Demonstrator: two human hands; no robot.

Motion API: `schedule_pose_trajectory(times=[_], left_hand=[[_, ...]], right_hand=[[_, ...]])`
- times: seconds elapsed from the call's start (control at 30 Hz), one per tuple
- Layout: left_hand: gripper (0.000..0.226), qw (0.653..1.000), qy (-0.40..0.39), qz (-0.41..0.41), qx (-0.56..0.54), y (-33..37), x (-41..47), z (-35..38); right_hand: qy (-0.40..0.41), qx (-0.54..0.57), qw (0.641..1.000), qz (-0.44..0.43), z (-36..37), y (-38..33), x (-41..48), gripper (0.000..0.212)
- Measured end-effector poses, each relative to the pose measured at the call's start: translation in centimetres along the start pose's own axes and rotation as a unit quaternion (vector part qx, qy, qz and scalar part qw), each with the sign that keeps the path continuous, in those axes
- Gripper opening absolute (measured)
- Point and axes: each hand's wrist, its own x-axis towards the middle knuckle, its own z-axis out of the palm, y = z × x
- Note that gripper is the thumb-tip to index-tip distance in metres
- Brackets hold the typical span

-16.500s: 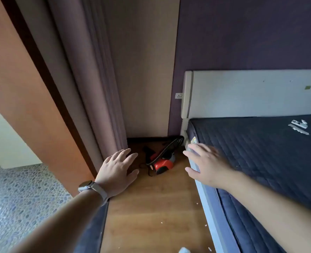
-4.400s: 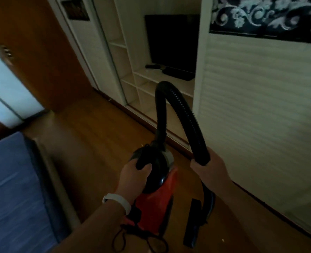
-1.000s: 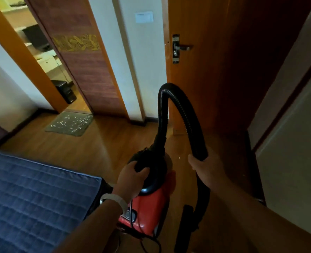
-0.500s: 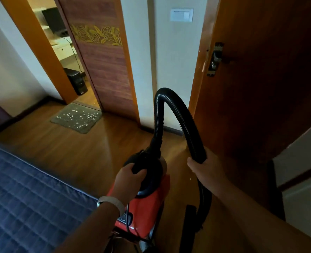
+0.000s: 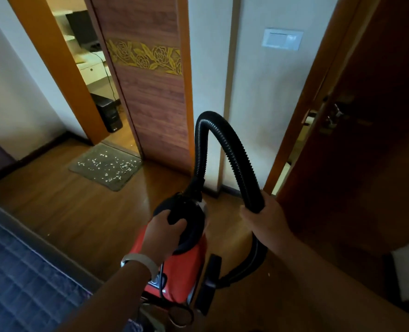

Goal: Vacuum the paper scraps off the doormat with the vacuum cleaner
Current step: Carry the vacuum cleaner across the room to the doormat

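Vacuum cleaner [image 5: 182, 267], a small red canister with a black top, hangs low in the middle of the view, carried above the wooden floor [image 5: 74, 212]. The left hand [image 5: 162, 233] is closed around the black handle on top of the canister, fingers wrapped over its near edge; a pale wristband [image 5: 140, 261] sits on that wrist. The right hand [image 5: 266, 219] is closed around the black ribbed hose [image 5: 234, 149], gripping it where the ribbed part comes down on the right. From the canister's top the hose rises, arches over in front of the white wall [image 5: 254, 92] and drops into that hand; below the grip it curves back toward the flat black nozzle [image 5: 209, 283], which hangs just right of the red body. A thin black cord [image 5: 174, 312] loops under the canister.

Farther out, the grey doormat [image 5: 106, 166] lies on the floor at upper left, well apart from the vacuum cleaner, in front of an open doorway [image 5: 83, 75]. White paper scraps [image 5: 110, 164] are strewn across its surface. A wood-grain sliding door [image 5: 150, 92] with a gold floral band stands just right of the mat. A light switch plate [image 5: 282, 39] is on the wall, and a dark brown door [image 5: 366, 140] with a metal handle fills the right side. The blue quilted mattress [image 5: 19, 283] of a bed occupies the lower left corner.
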Motion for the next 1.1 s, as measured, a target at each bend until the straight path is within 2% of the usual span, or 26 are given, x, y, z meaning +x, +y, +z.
schedule_pose_trajectory(times=[0.17, 0.3, 0.5, 0.63, 0.9, 1.1], left_hand=[[0.023, 0.999, 0.028, -0.020, -0.004, 1.1, 6.1, -1.7], [0.015, 0.996, 0.052, -0.068, -0.025, 1.6, 11.2, -1.9], [0.010, 0.984, 0.104, -0.141, -0.044, 3.8, 18.7, -2.6], [0.014, 0.977, 0.136, -0.160, -0.029, 5.1, 23.0, -3.7], [0.013, 0.958, 0.200, -0.197, -0.062, 5.0, 28.6, -7.2], [0.015, 0.950, 0.205, -0.222, -0.084, 1.4, 33.4, -10.3]], right_hand=[[-0.025, -0.010, 0.999, -0.029, 1.9, -1.7, 7.9, 0.030], [-0.071, -0.002, 0.996, -0.045, 4.4, -2.0, 15.5, 0.022], [-0.152, -0.008, 0.987, -0.047, 6.5, -3.3, 26.8, 0.021], [-0.179, -0.024, 0.982, -0.063, 8.1, -4.8, 33.7, 0.013], [-0.232, -0.052, 0.964, -0.115, 14.1, -8.1, 40.6, 0.021], [-0.260, -0.065, 0.959, -0.090, 20.6, -10.9, 45.3, 0.016]])
